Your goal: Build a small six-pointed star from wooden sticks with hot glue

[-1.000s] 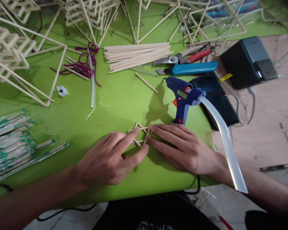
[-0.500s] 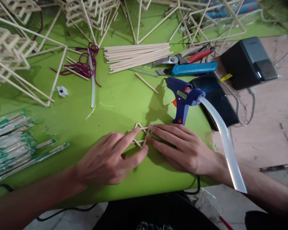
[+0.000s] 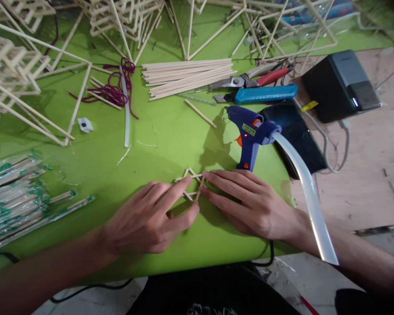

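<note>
A small six-pointed star of thin wooden sticks (image 3: 197, 176) lies flat on the green table, held between both hands. My left hand (image 3: 154, 214) has its index fingertip on the star's upper left side and its thumb at the lower point. From the other side, the fingertips of my right hand (image 3: 249, 201) press on the star's right corner; its thumb is hidden. A blue glue gun (image 3: 248, 131) with a lit red switch and a long clear glue stick (image 3: 304, 175) stands just beyond my right hand.
Bundled wooden sticks (image 3: 187, 76), red-handled pruning shears (image 3: 269, 78), a blue cutter knife (image 3: 265, 93) and purple string (image 3: 113, 89) lie farther back. Stick frames (image 3: 16, 74) crowd the left and far side. A phone (image 3: 297, 138) and a dark box (image 3: 341, 87) sit right; wrapped sticks (image 3: 29, 197) left.
My left thumb has shifted slightly left and down along the star's lower point. My right hand and the star stay nearly where they were.
</note>
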`<state>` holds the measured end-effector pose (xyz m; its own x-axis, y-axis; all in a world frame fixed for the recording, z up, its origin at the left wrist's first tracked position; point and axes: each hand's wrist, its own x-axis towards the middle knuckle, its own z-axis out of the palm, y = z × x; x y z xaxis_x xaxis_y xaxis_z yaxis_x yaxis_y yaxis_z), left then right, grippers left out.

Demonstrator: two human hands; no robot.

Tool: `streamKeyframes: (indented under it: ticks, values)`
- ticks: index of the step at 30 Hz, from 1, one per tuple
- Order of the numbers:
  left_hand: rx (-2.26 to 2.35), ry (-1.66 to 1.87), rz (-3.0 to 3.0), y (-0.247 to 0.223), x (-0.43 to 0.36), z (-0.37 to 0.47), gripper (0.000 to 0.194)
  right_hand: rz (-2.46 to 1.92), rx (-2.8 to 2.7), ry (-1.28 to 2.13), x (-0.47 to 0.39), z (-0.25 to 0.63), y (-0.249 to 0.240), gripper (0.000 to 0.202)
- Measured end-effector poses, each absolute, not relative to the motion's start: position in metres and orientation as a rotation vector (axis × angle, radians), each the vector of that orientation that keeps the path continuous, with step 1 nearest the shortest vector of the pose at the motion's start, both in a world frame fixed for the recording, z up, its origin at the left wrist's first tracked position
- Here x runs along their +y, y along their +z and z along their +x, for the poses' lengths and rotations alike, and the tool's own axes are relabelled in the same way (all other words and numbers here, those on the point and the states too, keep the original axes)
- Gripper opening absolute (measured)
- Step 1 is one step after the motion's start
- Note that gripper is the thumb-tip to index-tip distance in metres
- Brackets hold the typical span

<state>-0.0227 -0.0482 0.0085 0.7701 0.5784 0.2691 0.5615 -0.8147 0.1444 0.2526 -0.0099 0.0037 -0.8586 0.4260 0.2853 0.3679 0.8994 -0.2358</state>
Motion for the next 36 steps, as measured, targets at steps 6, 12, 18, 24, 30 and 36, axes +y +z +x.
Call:
streamKeyframes:
  ticks: [6, 12, 18, 24, 30, 36]
  values:
    - [0.933, 0.454, 2.945, 0.0086, -0.0482, -0.0225, 0.041, -0.586, -2.739, 0.241, -0.0097, 0.2522, 0.0025, 0.036]
    - [0.925, 0.440, 2.953, 0.0096, -0.0475, -0.0215, 0.038, -0.591, -2.736, 0.228, -0.0103, 0.2526, 0.0039, 0.036]
    - [0.928, 0.408, 2.953, 0.0087, -0.0481, -0.0227, 0.045, -0.580, -2.725, 0.238, -0.0097, 0.2511, 0.0038, 0.035]
    - [0.891, 0.326, 3.032, 0.0085, -0.0476, -0.0224, 0.053, -0.575, -2.715, 0.234, -0.0098, 0.2516, 0.0016, 0.035]
    - [0.860, 0.266, 3.115, 0.0126, -0.0496, -0.0202, 0.057, -0.575, -2.714, 0.225, -0.0106, 0.2513, 0.0010, 0.034]
    - [0.868, 0.242, 3.111, 0.0123, -0.0504, -0.0203, 0.055, -0.577, -2.703, 0.234, -0.0109, 0.2505, 0.0023, 0.034]
